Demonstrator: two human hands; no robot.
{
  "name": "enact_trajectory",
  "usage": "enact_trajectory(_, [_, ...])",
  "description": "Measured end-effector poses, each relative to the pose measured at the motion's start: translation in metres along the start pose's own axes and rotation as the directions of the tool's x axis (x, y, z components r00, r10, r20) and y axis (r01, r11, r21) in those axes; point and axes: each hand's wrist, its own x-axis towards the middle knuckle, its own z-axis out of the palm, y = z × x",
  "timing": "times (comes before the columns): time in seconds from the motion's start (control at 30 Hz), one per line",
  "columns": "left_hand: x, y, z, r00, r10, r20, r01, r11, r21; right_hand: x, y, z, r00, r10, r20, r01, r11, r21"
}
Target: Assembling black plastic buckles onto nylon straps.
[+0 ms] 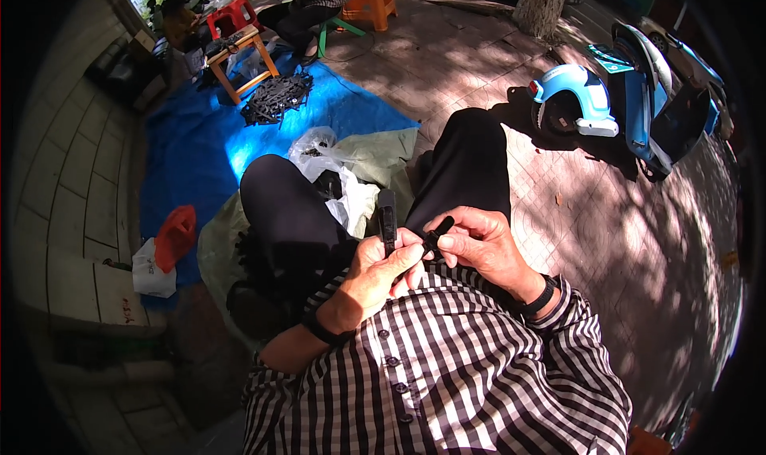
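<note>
Between the knees, above the lap, both hands meet on small black parts. Left hand (375, 267): fingers (407, 257) curled together and clamped on a black strip (388, 216) that stands upright out of the fist. Right hand (483, 244): thumb and forefinger pinched on a short black piece (439, 230), tilted, its lower end just beside the left fingertips; cannot tell whether the two parts touch. Dark bands on both wrists; sleeves of a black-and-white checked shirt (447, 375) run to the lower edge. Black trousers (287, 216) cover both knees. Past the hands, between the legs, a clear plastic bag (339, 176) lies on a grey-green sheet (383, 152), dark items inside, too small to identify. Further out, a blue tarp (207, 148) with a heap of black parts (275, 98) on it, near a small wooden stool (243, 56). On the left, an orange bag (175, 236) touching a white bag (152, 273). On the right, well apart, a blue-and-white scooter (630, 104) parked on brick paving (606, 240). Another person sits at the top, near orange stools (371, 0).
</note>
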Motion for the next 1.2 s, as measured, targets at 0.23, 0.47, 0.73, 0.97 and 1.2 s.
enact_trajectory(0.23, [-0.006, 0.000, 0.005, 0.998, 0.063, -0.017, -0.062, 0.996, 0.059, 0.001, 0.001, -0.002, 0.992, -0.036, 0.118, 0.052, 0.989, -0.137])
enact_trajectory(0.47, [-0.006, -0.001, 0.007, 0.993, 0.122, -0.005, -0.121, 0.989, 0.082, 0.000, 0.000, -0.003, 0.990, 0.001, 0.138, 0.012, 0.995, -0.096])
enact_trajectory(0.73, [0.001, -0.001, 0.004, 0.992, 0.125, -0.005, -0.124, 0.991, 0.051, -0.001, 0.006, 0.002, 0.998, 0.058, -0.008, -0.056, 0.984, 0.167])
enact_trajectory(0.97, [-0.002, 0.002, 0.010, 0.992, 0.125, -0.037, -0.124, 0.992, 0.018, 0.000, 0.012, 0.007, 0.999, 0.048, -0.022, -0.045, 0.993, 0.108])
enact_trajectory(1.2, [-0.003, 0.002, 0.007, 0.988, 0.154, -0.031, -0.151, 0.986, 0.072, 0.000, -0.002, 0.009, 0.998, 0.052, -0.034, -0.047, 0.989, 0.143])
